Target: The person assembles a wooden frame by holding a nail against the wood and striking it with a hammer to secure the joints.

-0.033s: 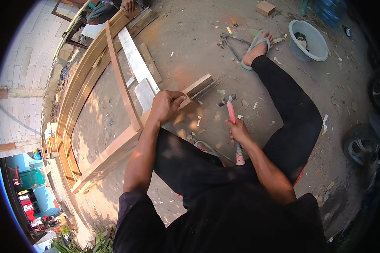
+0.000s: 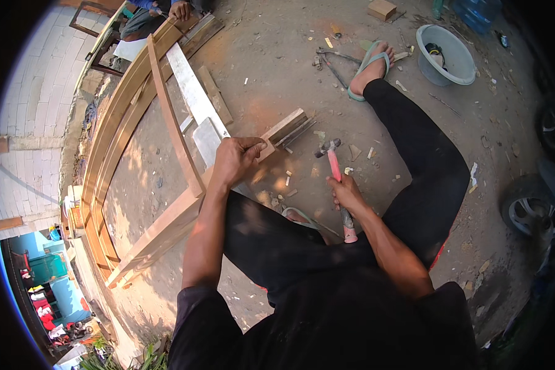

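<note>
Wooden frame [image 2: 160, 235] under curled left hand [image 2: 234, 161], grip unclear; hammer [image 2: 333, 165] apart, clasped in right hand [image 2: 348, 194].

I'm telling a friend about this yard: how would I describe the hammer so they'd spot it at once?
Start at the black trousers and look into the gap between the two legs. There, the right hand grips the hammer by its handle, head pointing away from the body. Pink on the handle and a dark head set it apart from the pale scraps on the ground.
</note>
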The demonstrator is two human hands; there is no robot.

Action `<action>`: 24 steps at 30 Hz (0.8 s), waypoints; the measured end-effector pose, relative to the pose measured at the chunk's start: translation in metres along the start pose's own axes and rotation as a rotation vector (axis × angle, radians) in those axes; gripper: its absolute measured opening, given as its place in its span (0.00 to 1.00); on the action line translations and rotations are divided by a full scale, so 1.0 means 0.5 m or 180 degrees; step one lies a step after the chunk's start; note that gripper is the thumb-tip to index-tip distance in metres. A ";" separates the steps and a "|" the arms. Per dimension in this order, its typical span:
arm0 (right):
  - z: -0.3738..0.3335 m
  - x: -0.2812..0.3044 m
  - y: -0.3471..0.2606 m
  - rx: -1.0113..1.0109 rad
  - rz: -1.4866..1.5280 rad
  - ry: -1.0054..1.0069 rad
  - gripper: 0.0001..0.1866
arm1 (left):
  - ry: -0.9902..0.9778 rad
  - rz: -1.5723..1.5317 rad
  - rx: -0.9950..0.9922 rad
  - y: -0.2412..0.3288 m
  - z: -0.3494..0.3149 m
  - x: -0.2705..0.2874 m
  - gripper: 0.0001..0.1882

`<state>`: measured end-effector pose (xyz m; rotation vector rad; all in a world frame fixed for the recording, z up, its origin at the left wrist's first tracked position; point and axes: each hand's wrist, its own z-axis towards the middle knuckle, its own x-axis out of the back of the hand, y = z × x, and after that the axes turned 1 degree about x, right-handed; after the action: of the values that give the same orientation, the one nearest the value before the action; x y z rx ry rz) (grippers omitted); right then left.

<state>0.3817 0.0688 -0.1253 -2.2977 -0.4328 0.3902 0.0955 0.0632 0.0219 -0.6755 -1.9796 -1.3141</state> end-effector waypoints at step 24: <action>-0.026 -0.002 -0.042 0.0664 -0.0706 0.0051 0.19 | 0.0546 0.0841 -0.0496 0.015 0.001 -0.025 0.10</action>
<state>0.3819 0.0741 -0.1014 -2.0249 -0.6031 0.2916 0.1090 0.0658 0.0167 -0.8372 -1.6033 -1.3244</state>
